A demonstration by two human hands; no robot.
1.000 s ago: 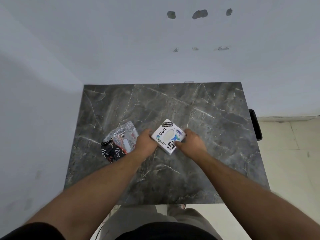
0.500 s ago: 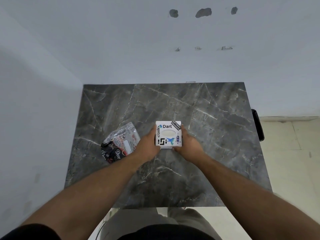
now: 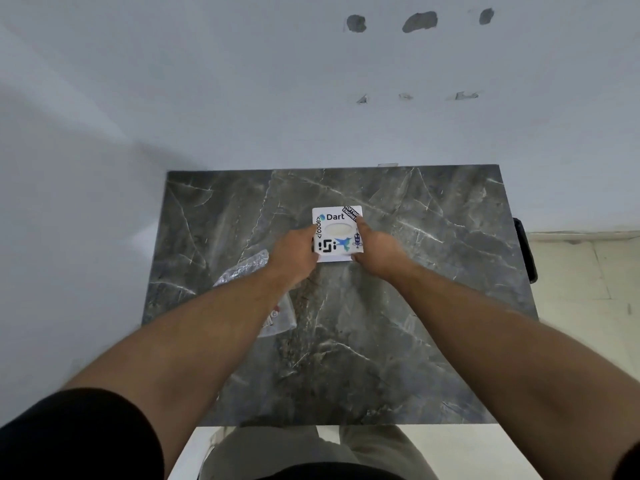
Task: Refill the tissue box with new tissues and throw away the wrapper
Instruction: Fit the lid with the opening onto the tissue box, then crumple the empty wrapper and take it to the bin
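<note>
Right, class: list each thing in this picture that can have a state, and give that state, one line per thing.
tissue box: held between both hands, stickered top up, oval slot showing white tissue inside.
left hand: gripping the box's left side.
right hand: gripping the box's right side.
wrapper: crumpled, lying on the table, partly hidden under the left forearm, not yet thrown away.
table: dark marbled top.

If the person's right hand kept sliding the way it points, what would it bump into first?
The right hand already presses the white stickered tissue box. Past it lies bare dark marble tabletop, then probably the pale wall.
</note>
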